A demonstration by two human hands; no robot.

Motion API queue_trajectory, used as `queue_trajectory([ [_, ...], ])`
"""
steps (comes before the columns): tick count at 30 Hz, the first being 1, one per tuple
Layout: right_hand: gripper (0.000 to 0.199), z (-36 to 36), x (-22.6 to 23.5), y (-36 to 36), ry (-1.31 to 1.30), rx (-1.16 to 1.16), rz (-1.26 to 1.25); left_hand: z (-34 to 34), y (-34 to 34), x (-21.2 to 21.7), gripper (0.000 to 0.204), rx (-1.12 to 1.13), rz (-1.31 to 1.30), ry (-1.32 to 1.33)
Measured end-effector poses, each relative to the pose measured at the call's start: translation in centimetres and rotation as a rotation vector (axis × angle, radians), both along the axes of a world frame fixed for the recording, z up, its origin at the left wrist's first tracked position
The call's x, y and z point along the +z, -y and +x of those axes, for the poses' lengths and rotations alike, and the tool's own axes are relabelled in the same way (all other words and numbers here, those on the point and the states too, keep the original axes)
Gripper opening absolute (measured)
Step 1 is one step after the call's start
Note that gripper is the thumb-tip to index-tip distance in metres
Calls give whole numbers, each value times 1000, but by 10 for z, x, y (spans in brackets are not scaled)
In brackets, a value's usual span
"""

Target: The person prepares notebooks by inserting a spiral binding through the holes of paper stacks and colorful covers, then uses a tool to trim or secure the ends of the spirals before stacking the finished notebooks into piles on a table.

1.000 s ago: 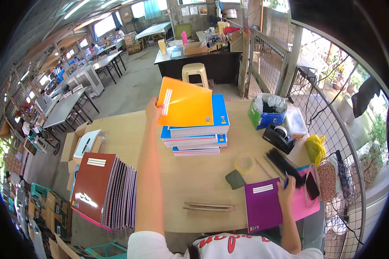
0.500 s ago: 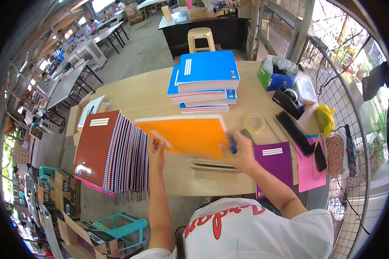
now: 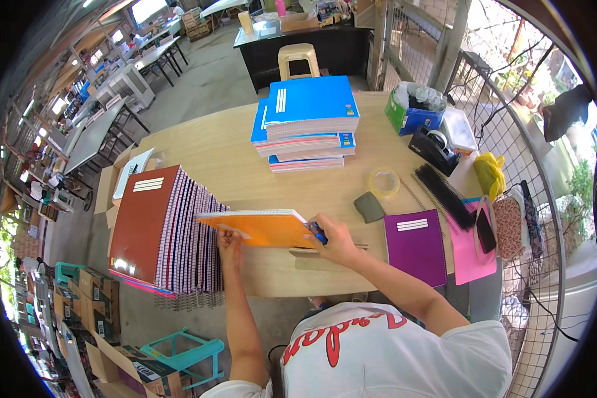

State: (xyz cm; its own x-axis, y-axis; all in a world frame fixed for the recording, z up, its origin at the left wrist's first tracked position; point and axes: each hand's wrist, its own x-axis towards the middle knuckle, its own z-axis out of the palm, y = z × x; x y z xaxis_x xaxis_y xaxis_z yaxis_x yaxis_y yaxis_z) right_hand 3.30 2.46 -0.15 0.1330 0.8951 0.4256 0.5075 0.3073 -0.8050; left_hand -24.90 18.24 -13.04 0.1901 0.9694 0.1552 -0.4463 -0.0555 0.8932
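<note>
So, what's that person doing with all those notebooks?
A person in a white shirt has both hands at an orange notebook, tilted up rather than lying flat. The left hand grips its lower left part; the right hand, at its right end, also holds a small blue tool, too hidden to name. A stack of blue notebooks sits farther back, brown-covered spiral notebooks are piled on the left, and a purple spiral notebook lies flat on the right.

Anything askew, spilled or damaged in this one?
Only mildly: the blue-covered stack toward the far side of the table is uneven, its layers jutting out instead of lining up. The orange notebook is tilted, but the left hand steadies it. No spill or damage shows.
</note>
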Motion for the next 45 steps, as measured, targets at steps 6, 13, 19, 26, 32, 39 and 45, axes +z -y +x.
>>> queue_trajectory([
  [6,25,-1,-2,3,21,8,12,-13,-8,-15,35,-39,46,-28],
  [13,28,19,-11,17,45,-38,-102,4,11,-32,32,-15,-12,-127],
  [19,30,90,-46,87,169,-231,-213,53,80,-51,37,-81,-201,-223],
  [26,46,64,-134,113,-771,-312,-284,75,109,-63,40,-130,24,-310],
  [32,50,78,-150,70,-647,-280,-278,69,87,-75,54,-167,-110,-367],
  [39,47,85,-161,74,-651,-310,-244,194,172,143,52,272,994,-1202],
  [45,56,147,-116,123,140,-722,-295,242,148,121,30,46,977,-1143],
])
